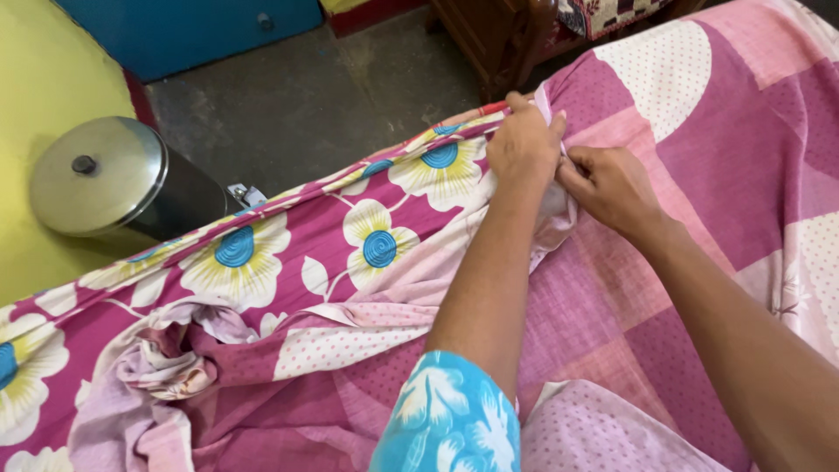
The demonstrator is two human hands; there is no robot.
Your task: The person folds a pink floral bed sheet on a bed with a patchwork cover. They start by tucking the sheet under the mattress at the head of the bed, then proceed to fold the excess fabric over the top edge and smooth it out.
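Left hand (523,144) and right hand (612,185) pinch the pink sheet (699,131) edge at 12 o'clock over the floral mattress (350,236), keeping the hem taut.

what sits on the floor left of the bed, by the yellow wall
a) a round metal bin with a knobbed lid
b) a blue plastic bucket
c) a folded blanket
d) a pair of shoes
a: a dark round metal bin with a shiny steel lid and a small knob stands on the floor beside the flowered sheet, well away from both hands.
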